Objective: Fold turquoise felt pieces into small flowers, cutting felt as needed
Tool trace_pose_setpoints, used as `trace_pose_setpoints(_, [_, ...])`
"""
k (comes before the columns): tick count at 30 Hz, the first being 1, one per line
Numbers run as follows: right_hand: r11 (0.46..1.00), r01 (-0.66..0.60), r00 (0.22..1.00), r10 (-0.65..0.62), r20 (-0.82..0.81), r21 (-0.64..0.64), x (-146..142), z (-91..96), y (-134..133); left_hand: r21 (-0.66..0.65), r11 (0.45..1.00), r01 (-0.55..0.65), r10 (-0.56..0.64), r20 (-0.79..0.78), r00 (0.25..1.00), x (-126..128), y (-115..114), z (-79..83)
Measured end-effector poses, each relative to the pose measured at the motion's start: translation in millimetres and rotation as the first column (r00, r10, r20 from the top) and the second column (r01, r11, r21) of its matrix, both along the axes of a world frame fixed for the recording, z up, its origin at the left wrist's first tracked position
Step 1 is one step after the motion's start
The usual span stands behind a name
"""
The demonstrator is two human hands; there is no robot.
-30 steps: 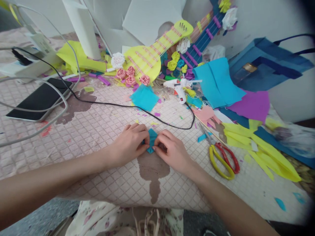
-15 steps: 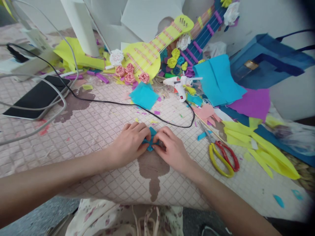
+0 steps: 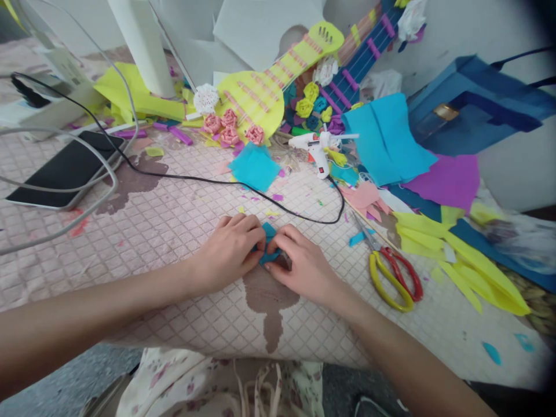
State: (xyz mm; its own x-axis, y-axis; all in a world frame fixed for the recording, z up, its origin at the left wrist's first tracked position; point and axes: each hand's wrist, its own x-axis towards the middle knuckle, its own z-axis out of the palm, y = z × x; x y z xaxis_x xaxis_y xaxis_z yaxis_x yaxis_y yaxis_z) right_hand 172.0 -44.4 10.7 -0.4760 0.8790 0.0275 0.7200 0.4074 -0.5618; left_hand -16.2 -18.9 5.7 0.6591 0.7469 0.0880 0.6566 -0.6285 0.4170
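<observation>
A small folded piece of teal felt (image 3: 268, 245) lies on the pink quilted cloth (image 3: 174, 231) near its front edge. My left hand (image 3: 228, 250) pinches its left side with curled fingers. My right hand (image 3: 299, 265) pinches its right side, and the fingertips of both hands meet over it. Most of the piece is hidden under my fingers.
Yellow and red scissors (image 3: 393, 277) lie right of my hands. A white glue gun (image 3: 317, 148) with a black cord (image 3: 208, 180) sits behind, beside a teal felt square (image 3: 254, 166). A phone (image 3: 65, 169) lies at the left. Felt sheets, paper guitars and flowers crowd the back.
The teal piece has been folded smaller between my fingers, and both hands have closed in over it. The hands stay in the same spot.
</observation>
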Motion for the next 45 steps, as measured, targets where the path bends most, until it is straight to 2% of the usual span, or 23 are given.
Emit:
trace_pose_setpoints(5, [0.997,-0.072,0.997,0.070,-0.043,-0.029,4.4,1.5,2.8,-0.036,0.999,0.014,-0.014,0.004,1.000,-1.3,2.5,3.1])
trace_pose_setpoints(10, [0.997,-0.082,0.996,0.082,-0.041,-0.005,6.2,-0.5,3.0,-0.098,0.993,0.066,-0.062,0.042,0.997,-6.1,6.8,3.0])
trace_pose_setpoints(31, [0.999,-0.041,0.999,0.041,-0.030,-0.007,2.7,0.1,1.6,-0.085,0.996,0.002,-0.004,-0.032,0.999,-2.5,7.3,1.7])
trace_pose_setpoints(39, [1.000,-0.018,1.000,0.019,-0.024,0.024,0.1,-3.2,0.7,-0.144,0.987,0.070,-0.061,0.061,0.996,-7.9,13.6,1.3])
trace_pose_setpoints(45, [0.996,0.045,0.999,-0.046,0.023,0.072,-5.7,-4.7,-4.0,-0.152,0.985,0.079,-0.072,0.050,0.996,-8.2,13.0,2.3])
